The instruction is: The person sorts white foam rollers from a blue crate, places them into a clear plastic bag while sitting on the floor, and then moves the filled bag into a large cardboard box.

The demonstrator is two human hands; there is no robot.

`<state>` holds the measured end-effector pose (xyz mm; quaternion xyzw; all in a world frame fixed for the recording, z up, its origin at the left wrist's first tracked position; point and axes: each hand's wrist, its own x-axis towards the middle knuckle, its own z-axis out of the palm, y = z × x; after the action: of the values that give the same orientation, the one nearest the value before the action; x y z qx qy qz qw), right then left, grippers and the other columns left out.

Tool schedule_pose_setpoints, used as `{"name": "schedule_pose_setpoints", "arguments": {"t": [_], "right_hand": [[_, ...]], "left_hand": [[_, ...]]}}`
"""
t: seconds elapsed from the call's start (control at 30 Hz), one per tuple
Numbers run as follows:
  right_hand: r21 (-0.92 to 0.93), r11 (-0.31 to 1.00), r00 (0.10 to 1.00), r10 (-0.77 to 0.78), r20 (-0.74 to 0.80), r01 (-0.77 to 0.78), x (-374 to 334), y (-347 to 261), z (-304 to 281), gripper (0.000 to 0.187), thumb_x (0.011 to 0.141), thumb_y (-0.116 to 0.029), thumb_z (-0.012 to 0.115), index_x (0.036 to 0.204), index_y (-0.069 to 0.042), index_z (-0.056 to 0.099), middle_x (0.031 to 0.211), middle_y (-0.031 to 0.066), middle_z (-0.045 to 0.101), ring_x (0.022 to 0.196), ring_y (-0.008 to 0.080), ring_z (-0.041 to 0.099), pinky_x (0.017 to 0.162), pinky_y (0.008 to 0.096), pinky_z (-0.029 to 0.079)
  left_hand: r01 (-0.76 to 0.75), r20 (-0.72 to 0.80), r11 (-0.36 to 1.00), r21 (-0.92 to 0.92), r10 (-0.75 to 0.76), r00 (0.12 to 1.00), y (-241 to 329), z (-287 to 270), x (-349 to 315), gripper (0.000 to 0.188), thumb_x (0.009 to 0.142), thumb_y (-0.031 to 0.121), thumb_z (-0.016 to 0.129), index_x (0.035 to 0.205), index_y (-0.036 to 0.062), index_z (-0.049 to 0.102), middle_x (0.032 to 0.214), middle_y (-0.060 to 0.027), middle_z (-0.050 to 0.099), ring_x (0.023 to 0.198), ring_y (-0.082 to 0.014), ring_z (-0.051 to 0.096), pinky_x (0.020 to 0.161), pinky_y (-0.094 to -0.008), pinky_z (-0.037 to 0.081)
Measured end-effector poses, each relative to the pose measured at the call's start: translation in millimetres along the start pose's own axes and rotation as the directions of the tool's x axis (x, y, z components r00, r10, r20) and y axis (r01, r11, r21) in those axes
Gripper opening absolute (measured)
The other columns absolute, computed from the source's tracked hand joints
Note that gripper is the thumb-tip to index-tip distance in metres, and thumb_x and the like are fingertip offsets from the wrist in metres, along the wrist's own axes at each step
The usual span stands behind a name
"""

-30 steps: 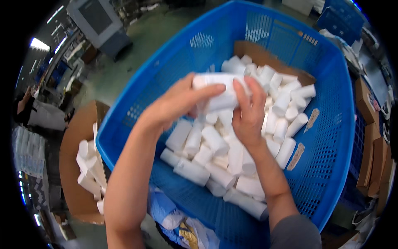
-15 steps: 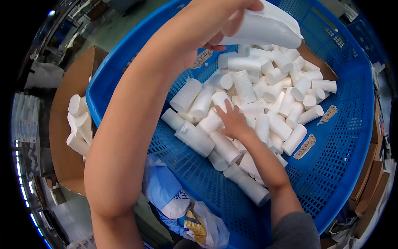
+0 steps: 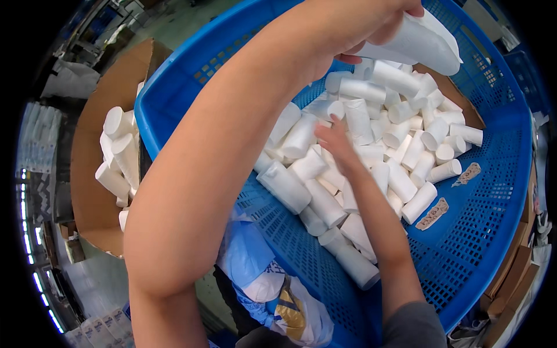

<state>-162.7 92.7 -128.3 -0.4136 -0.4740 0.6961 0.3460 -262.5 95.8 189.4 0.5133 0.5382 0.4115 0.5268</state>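
A big blue perforated plastic basket [image 3: 476,243] holds several white rolls [image 3: 400,124]. My left hand [image 3: 371,29] is raised close to the camera at the top of the view and grips one white roll [image 3: 426,43] lifted clear of the pile. Its forearm crosses the whole picture and hides part of the basket. My right hand [image 3: 333,139] reaches down into the heap, fingers spread over the rolls near the middle; whether it grips any of them I cannot tell.
A brown cardboard box [image 3: 96,156] at the left holds more white rolls [image 3: 116,151]. Two brown scraps [image 3: 435,211] lie on the basket floor at right. A blue and white plastic bag [image 3: 267,284] sits below the basket's near rim. Cardboard stands at the far right.
My left hand has lifted one white roll up out of the pile toward the camera. My right hand has let go of that roll and dropped onto the heap.
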Motion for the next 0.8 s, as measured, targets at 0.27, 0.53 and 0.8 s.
{"name": "schedule_pose_setpoints", "arguments": {"t": [0.27,0.53,0.8], "right_hand": [[-0.532,0.776,0.927,0.181,-0.327,-0.339,41.5,36.2,47.2,0.094,0.071,-0.019,0.067,0.141,0.004,0.010,0.123,0.0260,0.047,0.107,0.0341,0.055,0.089,0.0422,0.046],[0.513,0.850,0.992,0.120,0.031,-0.119,1.8,26.4,-5.1,0.066,0.069,0.001,0.064,0.129,0.000,0.036,0.115,0.0133,0.054,0.105,0.0242,0.055,0.093,0.0378,0.044],[0.557,0.830,0.997,-0.070,0.036,0.038,-21.7,-1.8,-11.1,0.056,0.068,0.010,0.062,0.120,0.000,0.047,0.115,0.0087,0.055,0.107,0.0204,0.053,0.095,0.0341,0.042]], "left_hand": [[-0.032,-0.009,0.999,-0.036,0.032,0.999,3.2,1.0,-1.0,0.036,0.083,0.042,0.050,0.073,0.0075,0.047,0.067,-0.0033,0.038,0.066,-0.0154,0.034,0.070,-0.0325,0.032],[-0.041,-0.067,0.996,-0.081,0.035,0.997,6.6,1.9,-12.0,0.038,0.083,0.043,0.050,0.067,0.0079,0.043,0.067,-0.0043,0.038,0.067,-0.0160,0.034,0.071,-0.0324,0.032],[-0.124,0.062,0.990,-0.071,0.128,0.990,-5.5,-4.6,-8.0,0.042,0.082,0.043,0.051,0.062,0.0089,0.039,0.066,-0.0057,0.037,0.068,-0.0166,0.035,0.072,-0.0316,0.032]]}}
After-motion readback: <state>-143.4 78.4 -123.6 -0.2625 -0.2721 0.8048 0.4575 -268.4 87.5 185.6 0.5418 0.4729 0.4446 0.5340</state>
